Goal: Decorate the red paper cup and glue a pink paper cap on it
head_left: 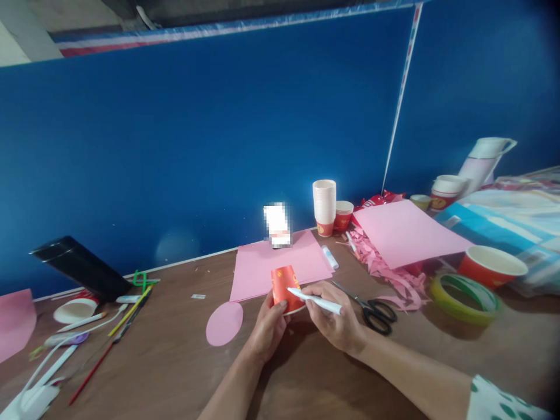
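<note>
My left hand (270, 325) grips a red paper cup (284, 281) with yellow markings, tipped over so that its pale rim points down toward me. Between the fingers of my right hand (335, 315) is a white pen (321, 301), its tip at the cup's side; whether it touches cannot be made out. A pink paper oval (224, 324) lies on the table left of my left hand. Just beyond the cup rests a stack of pink paper (258, 270). Black-handled scissors (378, 315) lie to the right of my right hand.
Stacked paper cups (324, 204) stand by the blue partition (219, 134). On the right are pink paper scraps (371, 254), green tape (466, 298), another red cup (485, 269) and a thermos jug (481, 163). A black bottle (83, 268), brushes and a cable lie left.
</note>
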